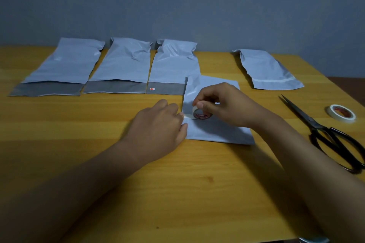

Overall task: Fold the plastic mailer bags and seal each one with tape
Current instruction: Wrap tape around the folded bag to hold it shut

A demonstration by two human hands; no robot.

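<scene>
right now your right hand (223, 104) grips the tape roll (200, 113) on the folded mailer (215, 130) mid-table. your left hand (158, 124) pinches the tape's loose end at the mailer's left edge.

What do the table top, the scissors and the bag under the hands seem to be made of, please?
The table top looks like wood or wood-look laminate: yellow-brown, with grain lines and a dull sheen. The scissors look like metal with a dark, nearly black finish, blades and loops alike. The folded bag looks like thin, smooth pale grey plastic film; the three open bags behind show soft creases and glossy highlights.
</scene>
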